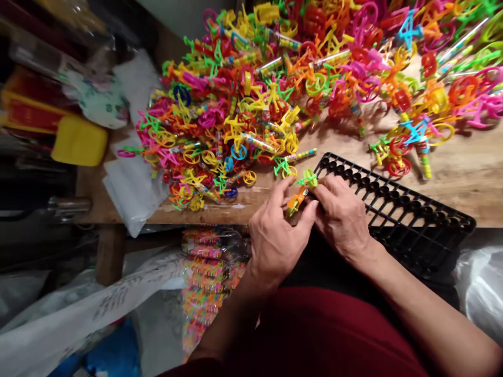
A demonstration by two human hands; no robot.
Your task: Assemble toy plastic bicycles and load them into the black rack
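Note:
My left hand (277, 233) is closed around a small orange and green plastic toy (297, 201), with its thumb and index finger on either side. My right hand (342, 217) touches the same toy from the right, its fingers bent in a pinch by the light green ring part (309, 178). A black plastic rack (416, 201) with a row of round holders lies just right of my right hand and overhangs the table's front edge. Beyond both hands spreads a large pile of colourful plastic toys (220, 120), some with candy-filled tubes.
The wooden table (463, 173) has its front edge near my hands. Clear plastic bags (137, 183) lie at its left end, near a yellow object (79, 140). Packed toys (208, 293) hang or stand below the edge. Another clear bag (482, 285) is at the lower right.

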